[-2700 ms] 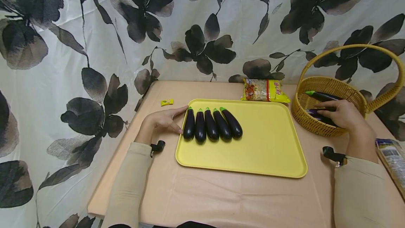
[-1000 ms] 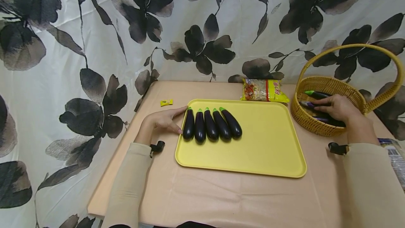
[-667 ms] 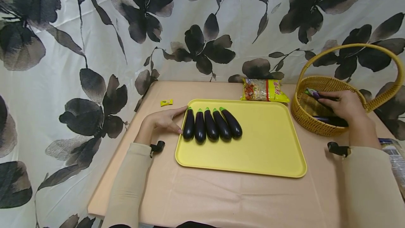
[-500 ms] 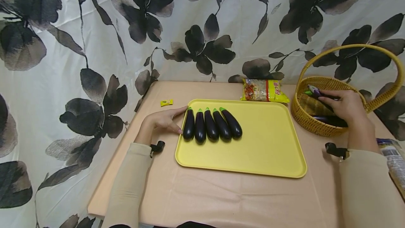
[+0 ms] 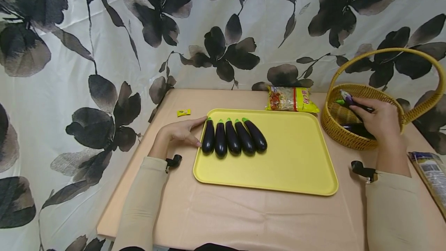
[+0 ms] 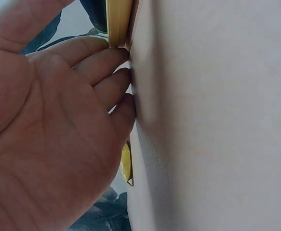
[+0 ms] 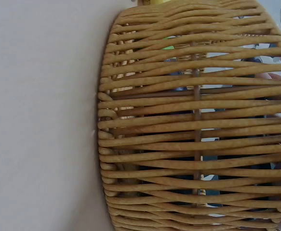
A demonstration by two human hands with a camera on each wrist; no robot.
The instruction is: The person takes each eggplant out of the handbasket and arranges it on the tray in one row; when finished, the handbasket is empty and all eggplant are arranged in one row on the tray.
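Several dark eggplants [image 5: 234, 138] with green tips lie side by side at the left of the yellow tray [image 5: 292, 158]. My left hand [image 5: 177, 133] rests against the tray's left edge, thumb and fingers spread apart; the left wrist view shows its fingertips at the rim. Over the wicker basket [image 5: 343, 136], my right hand [image 5: 379, 119] grips a purple eggplant [image 5: 347, 98] with a pale tip, most of it covered by the fingers. Below, in the basket, are another dark eggplant [image 5: 359, 129] and a green stem tip. Basket weave [image 7: 193, 120] hides the right hand's grip in the right wrist view.
A yellow-and-red food packet [image 5: 292, 99] lies behind the tray. One small yellow sachet [image 5: 184, 112] is left of it. The basket's tall handle [image 5: 386, 50] arches above the right hand. Another printed package [image 5: 430, 177] lies at the right edge.
My right hand has shifted about inside the basket, taken hold of the purple eggplant, and lifted it slightly toward the basket's rim. The left hand and the tray have stayed in place.
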